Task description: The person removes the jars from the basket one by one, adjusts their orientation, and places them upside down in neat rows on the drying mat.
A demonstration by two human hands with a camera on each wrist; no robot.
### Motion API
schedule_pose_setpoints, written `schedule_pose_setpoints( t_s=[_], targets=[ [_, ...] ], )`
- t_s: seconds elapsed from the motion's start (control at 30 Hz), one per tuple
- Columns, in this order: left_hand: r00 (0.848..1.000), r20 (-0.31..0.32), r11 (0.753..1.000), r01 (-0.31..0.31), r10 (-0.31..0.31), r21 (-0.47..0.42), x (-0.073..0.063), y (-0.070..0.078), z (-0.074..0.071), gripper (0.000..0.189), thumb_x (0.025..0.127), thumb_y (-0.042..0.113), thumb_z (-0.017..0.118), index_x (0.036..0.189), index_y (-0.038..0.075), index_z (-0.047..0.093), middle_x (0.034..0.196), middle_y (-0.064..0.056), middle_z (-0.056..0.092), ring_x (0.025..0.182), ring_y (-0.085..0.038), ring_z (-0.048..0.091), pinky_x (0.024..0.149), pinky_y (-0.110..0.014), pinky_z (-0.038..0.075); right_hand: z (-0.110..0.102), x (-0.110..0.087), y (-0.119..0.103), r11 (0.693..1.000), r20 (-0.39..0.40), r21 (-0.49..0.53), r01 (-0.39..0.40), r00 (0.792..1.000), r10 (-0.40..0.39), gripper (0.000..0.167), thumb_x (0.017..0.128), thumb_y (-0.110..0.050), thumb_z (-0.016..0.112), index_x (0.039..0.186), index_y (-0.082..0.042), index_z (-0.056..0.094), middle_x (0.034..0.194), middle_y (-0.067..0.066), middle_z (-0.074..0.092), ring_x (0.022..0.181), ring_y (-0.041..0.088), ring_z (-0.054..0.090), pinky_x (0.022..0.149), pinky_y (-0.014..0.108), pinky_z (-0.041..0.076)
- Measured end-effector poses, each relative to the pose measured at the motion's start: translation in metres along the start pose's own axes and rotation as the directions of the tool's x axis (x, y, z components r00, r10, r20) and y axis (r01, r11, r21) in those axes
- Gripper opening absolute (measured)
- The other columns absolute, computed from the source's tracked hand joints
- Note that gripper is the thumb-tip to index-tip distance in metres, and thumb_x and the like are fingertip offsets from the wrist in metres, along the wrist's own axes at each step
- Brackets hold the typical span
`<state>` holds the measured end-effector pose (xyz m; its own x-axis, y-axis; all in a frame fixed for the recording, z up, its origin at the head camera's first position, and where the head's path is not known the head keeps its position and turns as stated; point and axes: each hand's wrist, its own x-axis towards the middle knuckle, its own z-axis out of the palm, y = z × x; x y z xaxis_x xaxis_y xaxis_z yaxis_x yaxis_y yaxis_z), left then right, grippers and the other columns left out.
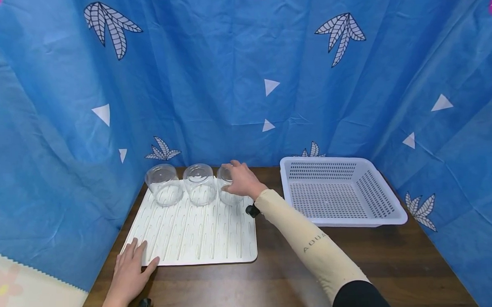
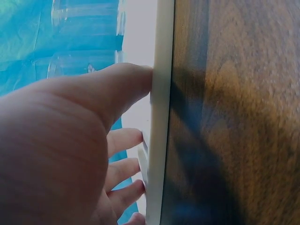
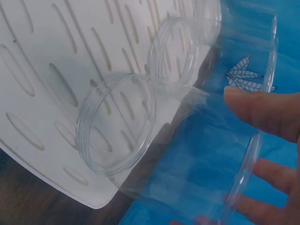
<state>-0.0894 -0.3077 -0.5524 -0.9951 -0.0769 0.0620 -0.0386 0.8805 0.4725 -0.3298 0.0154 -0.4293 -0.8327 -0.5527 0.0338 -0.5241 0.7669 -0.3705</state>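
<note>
Three clear jars stand in a row along the far edge of a white ridged mat (image 1: 200,241): a left jar (image 1: 165,185), a middle jar (image 1: 199,186) and a right jar (image 1: 230,198). My right hand (image 1: 243,179) holds the right jar near its upper end. In the right wrist view the thumb (image 3: 262,110) lies on one side of that jar (image 3: 187,150) and the fingers on the other; its ringed lower end is at the mat. My left hand (image 1: 130,270) rests with fingers spread on the mat's near left corner, thumb along the front edge.
A white perforated plastic basket (image 1: 285,188) stands on the right of the dark wooden table (image 1: 234,289). Blue patterned curtain (image 1: 227,82) hangs behind the table and along its sides. Pale flowered cloth (image 1: 27,292) shows at the lower left.
</note>
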Motion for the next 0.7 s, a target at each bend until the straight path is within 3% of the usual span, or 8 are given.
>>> schedule_pose_setpoints(
  t_s=[0.37, 0.5, 0.7],
  targets=[
    [1.0, 0.013, 1.0, 0.014, -0.014, 0.012, 0.0, 0.001, 0.001, 0.076, 0.106, 0.031, 0.072, 0.148, -0.024, 0.043, 0.158, -0.054, 0.024, 0.146, -0.074, 0.019, 0.116, -0.086, 0.014, 0.003, -0.002, -0.003, 0.998, 0.003, -0.056, -0.017, 1.0, 0.017, 0.079, 0.101, -0.035, 0.081, 0.168, -0.013, 0.044, 0.173, 0.022, 0.036, 0.159, 0.044, 0.034, 0.127, 0.054, 0.037],
    [1.0, 0.006, 1.0, 0.004, -0.004, 0.017, 0.0, -0.002, 0.002, 0.075, 0.106, 0.031, 0.072, 0.147, -0.025, 0.043, 0.157, -0.054, 0.024, 0.145, -0.075, 0.02, 0.116, -0.086, 0.015, 0.004, -0.004, -0.001, 0.998, -0.014, -0.053, -0.032, 0.999, 0.031, 0.087, 0.1, -0.041, 0.08, 0.171, -0.015, 0.038, 0.176, 0.02, 0.03, 0.159, 0.047, 0.034, 0.12, 0.057, 0.045],
    [1.0, 0.019, 1.0, 0.006, -0.006, 0.02, 0.0, -0.001, 0.0, 0.075, 0.106, 0.031, 0.072, 0.147, -0.024, 0.044, 0.157, -0.054, 0.025, 0.145, -0.075, 0.021, 0.115, -0.086, 0.016, -0.004, -0.014, 0.002, 0.999, -0.064, -0.038, -0.014, 0.998, 0.012, 0.101, 0.097, -0.051, 0.08, 0.174, -0.009, 0.028, 0.178, 0.021, 0.026, 0.161, 0.043, 0.031, 0.118, 0.058, 0.047]
  ],
)
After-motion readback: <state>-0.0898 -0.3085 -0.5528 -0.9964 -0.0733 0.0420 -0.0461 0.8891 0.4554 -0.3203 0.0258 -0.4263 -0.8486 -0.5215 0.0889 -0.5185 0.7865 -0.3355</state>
